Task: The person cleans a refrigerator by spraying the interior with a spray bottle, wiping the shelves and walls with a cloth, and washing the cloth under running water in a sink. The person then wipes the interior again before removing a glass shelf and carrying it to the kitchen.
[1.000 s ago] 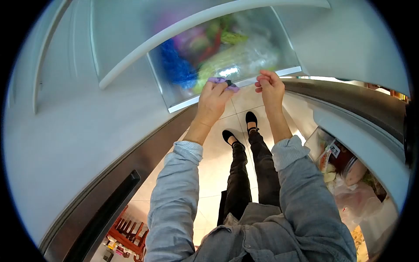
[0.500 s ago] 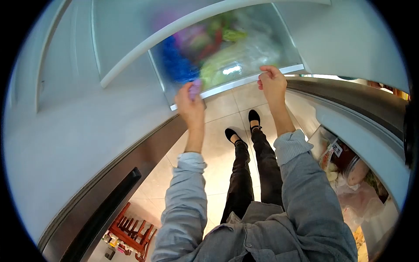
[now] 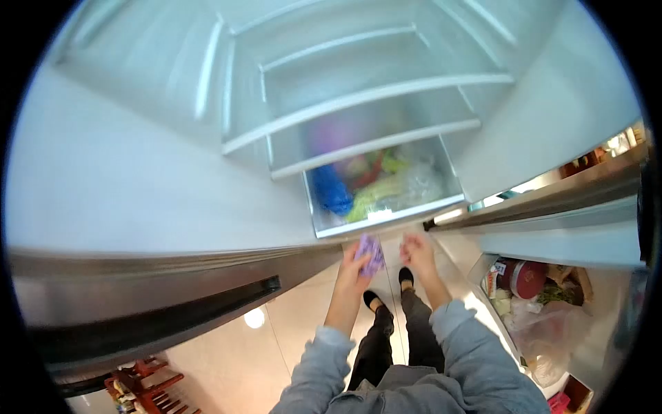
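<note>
My left hand [image 3: 350,272] is closed on a crumpled purple cloth [image 3: 370,255] with a mottled pattern. Opposite it, a short gap away, is my right hand [image 3: 418,254]; its fingers look bent but are smeared by motion, and I see nothing in them. Both hands are in front of an open fridge, just below its clear drawer [image 3: 393,225]. Inside the drawer lie a blue plastic bag [image 3: 332,190], leafy greens in clear wrap [image 3: 376,196] and other produce, partly blurred.
Glass shelves [image 3: 372,148] rise above the drawer. The left fridge door [image 3: 172,310] and right door [image 3: 552,207] stand open on either side. Bagged food and a red-lidded jar [image 3: 527,279] fill the right door bin. A red wooden rack [image 3: 152,386] is at lower left.
Both hands have drawn back from the drawer's front edge and come closer together, the purple cloth still in the left. The view has tilted up, showing more shelves.
</note>
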Action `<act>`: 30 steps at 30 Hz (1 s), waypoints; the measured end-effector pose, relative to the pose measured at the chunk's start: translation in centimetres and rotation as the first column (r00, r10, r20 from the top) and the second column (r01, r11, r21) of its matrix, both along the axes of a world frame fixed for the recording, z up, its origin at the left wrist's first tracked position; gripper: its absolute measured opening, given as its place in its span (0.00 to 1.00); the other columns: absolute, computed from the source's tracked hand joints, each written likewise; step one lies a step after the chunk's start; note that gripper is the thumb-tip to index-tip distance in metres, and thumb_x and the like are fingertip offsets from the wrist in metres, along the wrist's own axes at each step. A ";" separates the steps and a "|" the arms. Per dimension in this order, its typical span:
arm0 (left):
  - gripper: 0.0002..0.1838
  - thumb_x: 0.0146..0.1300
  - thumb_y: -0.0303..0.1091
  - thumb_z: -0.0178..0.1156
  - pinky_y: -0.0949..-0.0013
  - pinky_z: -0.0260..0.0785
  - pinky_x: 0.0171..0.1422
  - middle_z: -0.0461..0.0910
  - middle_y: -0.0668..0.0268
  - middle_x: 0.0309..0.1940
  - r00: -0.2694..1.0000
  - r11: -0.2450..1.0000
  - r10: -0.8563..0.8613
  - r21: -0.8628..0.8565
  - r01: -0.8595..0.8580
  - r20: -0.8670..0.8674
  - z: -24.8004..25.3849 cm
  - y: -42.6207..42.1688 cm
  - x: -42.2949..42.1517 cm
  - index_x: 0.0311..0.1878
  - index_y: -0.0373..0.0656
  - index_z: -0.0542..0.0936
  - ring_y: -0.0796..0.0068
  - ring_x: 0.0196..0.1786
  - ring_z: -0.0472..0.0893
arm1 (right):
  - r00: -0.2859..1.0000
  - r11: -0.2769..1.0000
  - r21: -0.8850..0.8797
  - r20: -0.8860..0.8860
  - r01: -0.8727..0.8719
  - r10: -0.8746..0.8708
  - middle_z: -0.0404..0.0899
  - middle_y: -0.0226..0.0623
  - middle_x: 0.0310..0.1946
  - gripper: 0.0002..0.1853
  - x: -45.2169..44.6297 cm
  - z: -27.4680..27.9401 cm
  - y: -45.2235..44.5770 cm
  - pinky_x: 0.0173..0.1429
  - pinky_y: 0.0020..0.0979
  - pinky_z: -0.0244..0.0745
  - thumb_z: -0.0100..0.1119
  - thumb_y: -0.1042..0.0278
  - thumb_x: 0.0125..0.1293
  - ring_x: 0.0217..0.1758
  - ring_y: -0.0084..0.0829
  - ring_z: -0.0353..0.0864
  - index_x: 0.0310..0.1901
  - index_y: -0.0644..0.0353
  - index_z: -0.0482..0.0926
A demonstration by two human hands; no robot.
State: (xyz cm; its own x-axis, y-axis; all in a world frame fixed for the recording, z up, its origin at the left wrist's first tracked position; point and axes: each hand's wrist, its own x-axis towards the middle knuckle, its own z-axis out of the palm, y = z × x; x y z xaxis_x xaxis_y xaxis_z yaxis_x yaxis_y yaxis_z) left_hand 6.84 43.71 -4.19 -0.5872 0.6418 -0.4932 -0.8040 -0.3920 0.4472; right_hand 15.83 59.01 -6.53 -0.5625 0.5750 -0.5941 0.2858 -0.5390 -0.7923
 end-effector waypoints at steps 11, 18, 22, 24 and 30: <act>0.22 0.53 0.21 0.53 0.61 0.69 0.44 0.75 0.64 0.42 0.870 0.877 0.479 -0.107 -0.469 0.117 12.3 -19.3 10.8 0.53 0.47 0.69 0.66 0.43 0.75 | 0.660 0.663 -0.011 0.076 -0.749 0.747 0.77 0.32 0.27 0.10 2.3 6.0 -13.2 0.24 0.25 0.71 0.53 0.72 0.58 0.24 0.22 0.75 0.42 0.61 0.75; 0.19 0.54 0.23 0.50 0.64 0.67 0.41 0.75 0.63 0.42 0.712 0.713 0.685 0.056 -0.699 0.158 16.8 -25.5 13.3 0.51 0.46 0.70 0.67 0.42 0.75 | 0.533 0.537 0.060 -0.065 -0.842 0.843 0.77 0.31 0.28 0.09 -1.5 10.8 -21.1 0.25 0.24 0.71 0.54 0.69 0.60 0.26 0.21 0.76 0.41 0.59 0.75; 0.21 0.54 0.24 0.52 0.63 0.67 0.41 0.74 0.63 0.42 0.662 0.642 0.746 0.182 -0.745 0.077 18.4 -30.8 12.7 0.53 0.47 0.69 0.66 0.43 0.74 | 0.399 0.399 0.039 -0.024 -0.916 0.917 0.77 0.31 0.27 0.08 -2.2 12.3 -27.6 0.24 0.25 0.70 0.55 0.67 0.60 0.25 0.21 0.75 0.40 0.58 0.75; 0.24 0.52 0.23 0.56 0.63 0.67 0.43 0.73 0.64 0.43 0.654 0.616 0.756 0.292 -0.732 0.046 17.4 -35.0 13.2 0.55 0.49 0.68 0.66 0.44 0.73 | 0.300 0.302 0.030 -0.041 -0.953 0.953 0.76 0.31 0.26 0.08 -2.2 11.3 -32.4 0.24 0.25 0.70 0.56 0.67 0.60 0.24 0.22 0.74 0.40 0.57 0.75; 0.25 0.51 0.26 0.61 0.62 0.67 0.54 0.74 0.64 0.46 0.510 0.497 0.859 0.307 -0.812 -0.043 19.1 -49.8 15.7 0.54 0.47 0.68 0.66 0.48 0.74 | 0.155 0.155 -0.003 -0.078 -0.988 0.985 0.76 0.34 0.27 0.09 -4.4 13.1 -49.2 0.25 0.26 0.72 0.55 0.69 0.59 0.25 0.24 0.76 0.41 0.60 0.73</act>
State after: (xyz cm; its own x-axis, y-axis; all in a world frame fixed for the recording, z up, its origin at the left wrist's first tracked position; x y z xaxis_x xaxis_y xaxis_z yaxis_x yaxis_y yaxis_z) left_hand 22.53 -6.11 14.94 -0.9610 -0.1256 -0.2464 0.0359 -0.9401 0.3390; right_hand 11.48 9.78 6.60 -0.6605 -0.5105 -0.5506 0.5699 0.1366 -0.8103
